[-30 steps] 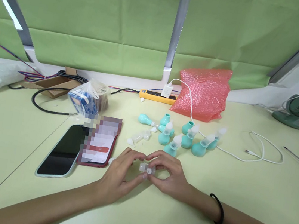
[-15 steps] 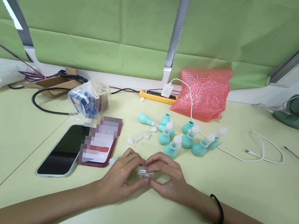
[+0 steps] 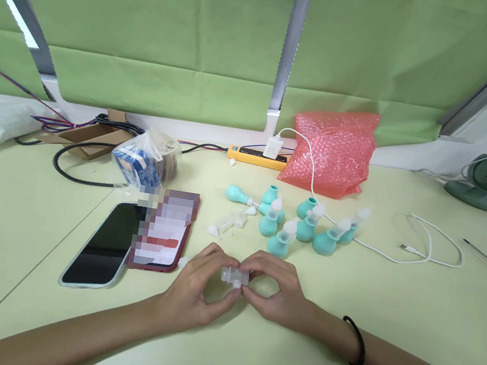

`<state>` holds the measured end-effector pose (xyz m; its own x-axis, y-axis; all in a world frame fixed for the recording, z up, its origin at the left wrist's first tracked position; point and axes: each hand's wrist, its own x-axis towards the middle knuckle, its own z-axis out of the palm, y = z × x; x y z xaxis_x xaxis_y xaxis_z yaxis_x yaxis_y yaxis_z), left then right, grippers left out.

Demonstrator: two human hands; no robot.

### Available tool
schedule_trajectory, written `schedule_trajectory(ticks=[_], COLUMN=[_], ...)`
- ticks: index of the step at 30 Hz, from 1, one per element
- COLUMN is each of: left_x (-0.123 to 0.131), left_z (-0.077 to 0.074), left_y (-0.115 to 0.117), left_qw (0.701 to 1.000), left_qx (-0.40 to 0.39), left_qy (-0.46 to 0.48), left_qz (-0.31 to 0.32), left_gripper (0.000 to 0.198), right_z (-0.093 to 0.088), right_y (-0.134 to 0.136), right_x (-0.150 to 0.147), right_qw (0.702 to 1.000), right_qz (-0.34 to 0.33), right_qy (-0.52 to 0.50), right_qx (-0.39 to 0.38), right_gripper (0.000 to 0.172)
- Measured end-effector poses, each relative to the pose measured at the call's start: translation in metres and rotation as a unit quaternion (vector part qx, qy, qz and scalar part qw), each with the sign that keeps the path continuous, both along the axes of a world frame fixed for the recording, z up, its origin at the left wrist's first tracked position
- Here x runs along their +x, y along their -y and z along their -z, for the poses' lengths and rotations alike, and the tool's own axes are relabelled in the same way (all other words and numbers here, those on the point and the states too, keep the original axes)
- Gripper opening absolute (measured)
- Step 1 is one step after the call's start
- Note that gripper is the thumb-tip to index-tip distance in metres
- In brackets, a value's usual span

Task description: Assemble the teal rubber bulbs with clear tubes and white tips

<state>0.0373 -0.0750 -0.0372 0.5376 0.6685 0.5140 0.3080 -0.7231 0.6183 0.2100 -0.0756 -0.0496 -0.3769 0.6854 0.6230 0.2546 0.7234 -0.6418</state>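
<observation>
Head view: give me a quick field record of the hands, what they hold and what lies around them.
left hand: pinching clear plastic piece from its left
right hand: pinching the same piece from its right
wrist: black band on right arm
just beyond hands: teal bulbs, small clear parts
left of hands: two phones
far edge: pink bubble wrap, yellow power strip
surface: pale green table

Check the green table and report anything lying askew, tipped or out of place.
One teal rubber bulb lies tipped on its side, while the other teal bulbs stand upright. Small clear plastic parts lie scattered loose nearby. Both hands, left hand and right hand, pinch a small clear plastic connector; nothing looks spilled.
</observation>
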Motion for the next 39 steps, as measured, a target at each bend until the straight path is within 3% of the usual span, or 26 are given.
schedule_trajectory(ticks=[14, 32, 39], left_x=[0.0, -0.003, -0.007], left_z=[0.005, 0.002, -0.005], left_y=[-0.001, 0.001, -0.005], left_qw=[0.999, 0.999, 0.997], left_qx=[0.041, 0.004, 0.063], left_qy=[0.031, 0.011, 0.0], left_qz=[0.001, 0.036, 0.037], left_gripper=[0.02, 0.012, 0.03], right_z=[0.004, 0.005, -0.003], right_y=[-0.001, 0.0, 0.004], right_x=[0.001, 0.0, -0.001], right_qw=[0.999, 0.999, 0.999], right_qz=[-0.009, -0.011, 0.022], right_qy=[0.005, 0.014, 0.027], right_qx=[0.034, 0.045, 0.033], right_gripper=[0.018, 0.014, 0.012])
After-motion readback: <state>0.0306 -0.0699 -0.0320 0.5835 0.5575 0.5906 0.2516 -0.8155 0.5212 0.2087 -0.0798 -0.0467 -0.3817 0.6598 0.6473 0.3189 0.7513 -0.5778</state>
